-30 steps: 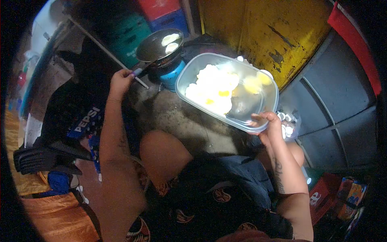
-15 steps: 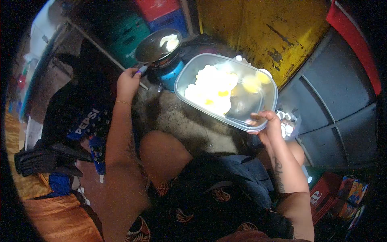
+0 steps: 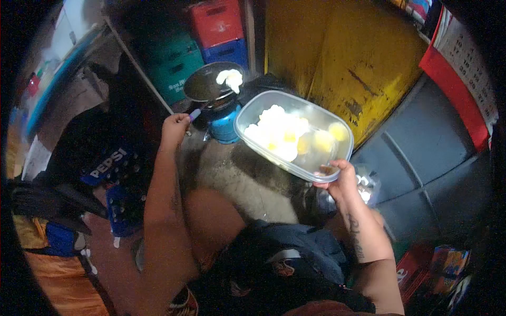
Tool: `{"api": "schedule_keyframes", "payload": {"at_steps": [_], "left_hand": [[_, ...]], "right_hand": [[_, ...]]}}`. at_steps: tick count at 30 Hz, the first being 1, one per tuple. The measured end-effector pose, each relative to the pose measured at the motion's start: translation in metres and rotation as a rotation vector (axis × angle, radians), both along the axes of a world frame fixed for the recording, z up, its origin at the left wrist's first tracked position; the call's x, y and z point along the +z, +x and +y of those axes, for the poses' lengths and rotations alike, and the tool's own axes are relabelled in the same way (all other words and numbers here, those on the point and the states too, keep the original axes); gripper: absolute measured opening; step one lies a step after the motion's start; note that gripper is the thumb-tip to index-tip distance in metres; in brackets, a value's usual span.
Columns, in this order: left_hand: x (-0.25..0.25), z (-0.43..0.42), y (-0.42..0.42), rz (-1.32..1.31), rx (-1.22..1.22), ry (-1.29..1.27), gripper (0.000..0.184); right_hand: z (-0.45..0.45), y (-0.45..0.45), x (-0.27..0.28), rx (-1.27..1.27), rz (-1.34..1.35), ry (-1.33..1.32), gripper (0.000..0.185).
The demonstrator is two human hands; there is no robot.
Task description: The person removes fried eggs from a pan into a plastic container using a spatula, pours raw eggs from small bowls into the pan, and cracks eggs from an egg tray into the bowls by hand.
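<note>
My left hand (image 3: 176, 130) is closed around the purple-grey handle (image 3: 195, 114) of a dark frying pan (image 3: 200, 87). A white fried egg (image 3: 230, 80) lies at the pan's right side, its lower end hanging over the rim. Below the pan stands a blue stove or gas canister (image 3: 225, 126). My right hand (image 3: 340, 181) grips the near right corner of a clear plastic container (image 3: 274, 164), tilted and held beside the pan. Inside it, bright fried eggs (image 3: 279, 131) with yellow yolks fill the left part; glare hides their outlines.
Red, blue and green crates (image 3: 174, 68) are stacked behind the pan. A worn yellow panel (image 3: 342, 63) and a grey panel (image 3: 406, 152) stand to the right. Eggshells (image 3: 365, 187) sit in a bag beside my right wrist. A blue Pepsi crate (image 3: 108, 166) is at left.
The egg has slid farther onto the pan's right rim and now droops over it. The container is nearer the pan and slightly turned. My view has shifted upward.
</note>
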State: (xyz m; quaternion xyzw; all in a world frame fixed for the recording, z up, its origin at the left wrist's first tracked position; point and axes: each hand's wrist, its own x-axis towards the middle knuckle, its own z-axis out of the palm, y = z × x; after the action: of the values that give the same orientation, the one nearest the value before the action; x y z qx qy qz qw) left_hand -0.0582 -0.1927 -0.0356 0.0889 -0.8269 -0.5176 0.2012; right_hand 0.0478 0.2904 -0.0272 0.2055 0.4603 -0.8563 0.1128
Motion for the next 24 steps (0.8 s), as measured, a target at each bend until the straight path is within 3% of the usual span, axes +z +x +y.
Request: {"api": "schedule_keyframes", "payload": {"at_steps": [3,6,18,21,24], "left_hand": [[-0.015,-0.003,0.004,0.025,0.008,0.059,0.018],[-0.007,0.009,0.023,0.019,0.067,0.051,0.017],[0.016,0.032,0.054,0.139,0.145,-0.071,0.017],[0.010,0.022,0.043,0.098,0.152,-0.035,0.018],[0.016,0.028,0.049,0.071,0.180,-0.056,0.018]], "right_hand": [[0.015,-0.007,-0.018,0.131,0.075,-0.036,0.057],[0.015,-0.014,-0.031,0.044,0.050,-0.075,0.049],[0.016,-0.020,-0.031,0.141,0.070,-0.114,0.056],[0.032,-0.039,-0.056,0.317,0.108,-0.279,0.058],[0.012,-0.019,-0.022,0.202,0.111,-0.075,0.059]]}}
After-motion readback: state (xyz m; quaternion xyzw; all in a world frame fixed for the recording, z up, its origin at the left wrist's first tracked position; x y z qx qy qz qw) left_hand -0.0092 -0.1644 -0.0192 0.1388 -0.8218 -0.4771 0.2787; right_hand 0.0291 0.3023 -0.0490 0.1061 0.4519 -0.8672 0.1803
